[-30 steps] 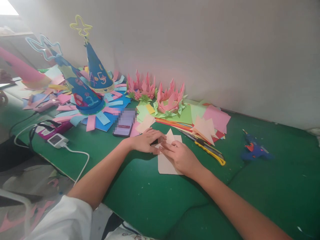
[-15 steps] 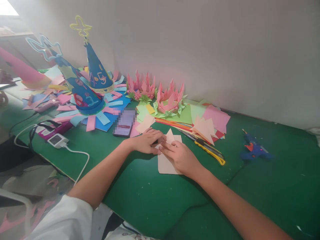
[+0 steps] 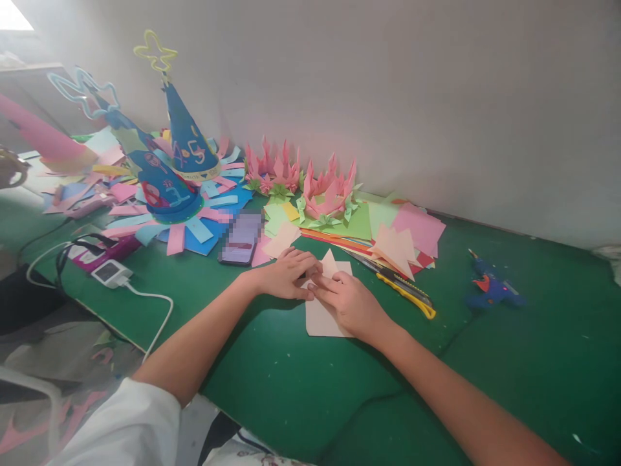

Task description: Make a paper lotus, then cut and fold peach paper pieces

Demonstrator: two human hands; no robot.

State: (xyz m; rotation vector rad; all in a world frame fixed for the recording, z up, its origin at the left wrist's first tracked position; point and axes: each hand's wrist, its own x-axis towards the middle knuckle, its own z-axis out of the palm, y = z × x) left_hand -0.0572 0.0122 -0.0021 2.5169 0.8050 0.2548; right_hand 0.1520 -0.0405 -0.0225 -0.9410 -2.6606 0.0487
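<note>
A sheet of pale peach paper (image 3: 319, 322) lies on the green table, with a smaller folded piece of the same paper (image 3: 329, 260) on top, its pointed tip showing past my fingers. My left hand (image 3: 286, 273) comes in from the left, fingers bent, gripping the folded piece at its left side. My right hand (image 3: 356, 303) presses on it from the right, fingers together and their tips meeting the left hand's. Much of the folded piece is hidden beneath both hands. Just right of them lies a yellow-and-black utility knife (image 3: 408, 294).
Behind the hands stand pink paper lotus crowns (image 3: 330, 194) amid coloured sheets and peach folded triangles (image 3: 395, 248). A phone (image 3: 241, 239), blue cone hats (image 3: 169, 184) and a corded power bank (image 3: 112, 274) are left. A blue glue gun (image 3: 495, 290) sits right.
Both hands stay almost where they were on the folded paper, with only a slight finger shift. At the far left edge, another person's hand has moved.
</note>
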